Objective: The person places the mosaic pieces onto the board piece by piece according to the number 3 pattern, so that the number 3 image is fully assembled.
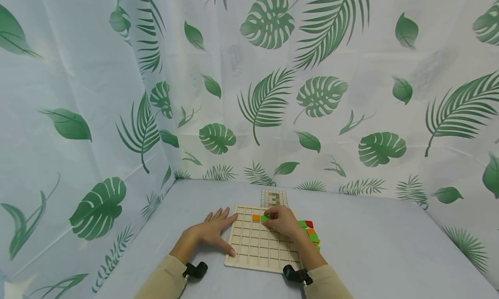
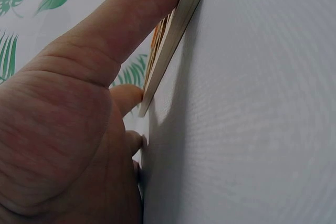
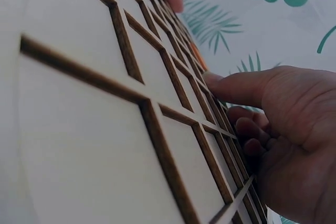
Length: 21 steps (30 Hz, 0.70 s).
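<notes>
A right forearm hides part of a stack of loose coloured tiles (image 1: 313, 238) beside a wooden grid board (image 1: 257, 251) on a pale tabletop (image 1: 390, 242); the small pattern on a printed card (image 1: 266, 198) at the board's far edge is hard to read. Both beige sleeves are cut off by the head view's lower edge. The right hand (image 1: 283, 222) bends over the board, curled fingers and thumb pinching a green tile (image 1: 264, 219) beside 1 orange tile (image 1: 256, 218) in the far rows. The left hand (image 1: 212, 230) lies with fingers spread, thumb touching the board's left edge.
</notes>
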Tool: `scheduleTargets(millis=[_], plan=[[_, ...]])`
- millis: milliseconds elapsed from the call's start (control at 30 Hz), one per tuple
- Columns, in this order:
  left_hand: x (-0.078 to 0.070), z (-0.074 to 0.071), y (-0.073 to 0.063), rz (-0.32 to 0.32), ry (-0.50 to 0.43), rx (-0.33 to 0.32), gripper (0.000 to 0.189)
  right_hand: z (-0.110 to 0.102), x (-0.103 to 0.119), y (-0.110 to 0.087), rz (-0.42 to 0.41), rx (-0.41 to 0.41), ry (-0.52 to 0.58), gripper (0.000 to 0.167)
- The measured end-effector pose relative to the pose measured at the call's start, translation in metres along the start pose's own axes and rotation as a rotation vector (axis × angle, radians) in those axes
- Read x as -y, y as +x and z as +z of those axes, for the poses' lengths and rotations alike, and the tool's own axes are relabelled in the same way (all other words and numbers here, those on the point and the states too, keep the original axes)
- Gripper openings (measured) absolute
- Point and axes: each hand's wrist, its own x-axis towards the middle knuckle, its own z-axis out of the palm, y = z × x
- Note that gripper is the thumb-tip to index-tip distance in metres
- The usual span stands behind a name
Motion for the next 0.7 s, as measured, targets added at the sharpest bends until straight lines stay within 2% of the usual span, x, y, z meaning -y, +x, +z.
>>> scheduleTargets(millis=[267,467,700], plan=[[0.0,0.001,0.0,-0.008,-0.006,0.002,0.128,-0.004,-0.002,-0.002,-0.011,-0.012,0.059,0.037],[0.0,0.001,0.0,-0.007,-0.009,0.0,0.129,-0.009,-0.001,0.0,-0.027,-0.04,0.085,0.034],[0.0,0.001,-0.001,-0.005,-0.011,0.0,0.129,-0.027,0.008,-0.006,-0.009,-0.081,0.08,0.038]])
